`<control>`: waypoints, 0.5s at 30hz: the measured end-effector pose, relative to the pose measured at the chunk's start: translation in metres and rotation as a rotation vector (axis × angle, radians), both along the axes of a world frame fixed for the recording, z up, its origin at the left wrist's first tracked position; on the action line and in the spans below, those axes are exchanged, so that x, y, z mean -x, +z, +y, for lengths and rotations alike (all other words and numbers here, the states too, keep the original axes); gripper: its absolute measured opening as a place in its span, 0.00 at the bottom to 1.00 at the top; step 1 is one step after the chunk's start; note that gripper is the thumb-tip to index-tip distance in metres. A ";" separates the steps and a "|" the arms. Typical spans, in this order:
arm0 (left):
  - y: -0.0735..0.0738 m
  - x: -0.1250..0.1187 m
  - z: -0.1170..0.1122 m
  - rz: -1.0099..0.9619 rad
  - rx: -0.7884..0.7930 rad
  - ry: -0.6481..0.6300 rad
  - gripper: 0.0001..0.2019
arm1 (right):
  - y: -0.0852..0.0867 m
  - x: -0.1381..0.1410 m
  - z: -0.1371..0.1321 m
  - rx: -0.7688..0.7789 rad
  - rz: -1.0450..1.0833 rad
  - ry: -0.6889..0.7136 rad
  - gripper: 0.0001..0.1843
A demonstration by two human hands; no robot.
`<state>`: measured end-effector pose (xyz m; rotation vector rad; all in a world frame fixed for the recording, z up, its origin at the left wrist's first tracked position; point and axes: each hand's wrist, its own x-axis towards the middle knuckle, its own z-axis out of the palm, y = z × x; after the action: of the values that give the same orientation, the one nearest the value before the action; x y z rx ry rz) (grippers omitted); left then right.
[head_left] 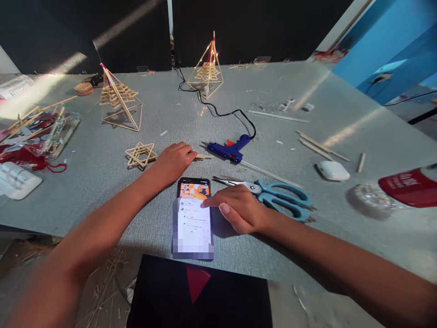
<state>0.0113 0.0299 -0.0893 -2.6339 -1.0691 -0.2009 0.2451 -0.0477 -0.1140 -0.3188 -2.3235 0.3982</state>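
The right hand (241, 210) rests palm-down on the grey textured desk (341, 228), and its grip holds nothing. The index fingertip (205, 203) is stretched out and touches the lit screen of a black smartphone (193, 218), while the other fingers are loosely curled under. The smartphone lies flat near the desk's front edge, between the two forearms. The left hand (174, 160) lies palm-down just beyond the phone's top. Its fingers are bent over the near ends of a few thin wooden sticks (203, 156) that poke out to the right. Whether this grip pinches them or only covers them cannot be told.

Just behind the right hand's knuckles lie teal-handled steel scissors (283, 197), blades pointing left. Beyond them a blue hot-glue gun with an orange trigger (228, 150) lies on its side, its nozzle near the sticks' tips. Its black cable (218, 111) runs away across the desk. Just left of the left hand sits a flat star built of wooden sticks (140, 154). Farther back stand a stick pyramid (120, 100) at the left and a second stick pyramid (208, 68) at the centre. To the right lie a white rounded case (332, 171), some loose longer sticks (321, 146) and a red flat thing (409, 187).
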 end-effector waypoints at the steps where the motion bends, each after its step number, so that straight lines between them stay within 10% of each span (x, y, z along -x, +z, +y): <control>1: 0.001 0.000 -0.001 0.002 0.002 0.001 0.12 | 0.000 0.000 0.000 0.002 0.000 0.002 0.21; 15: 0.009 -0.003 -0.005 0.073 0.069 0.099 0.12 | 0.001 0.000 0.000 0.018 0.009 0.004 0.25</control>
<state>0.0143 0.0246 -0.0803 -2.6179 -1.1991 -0.0474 0.2447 -0.0476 -0.1128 -0.3204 -2.3136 0.4227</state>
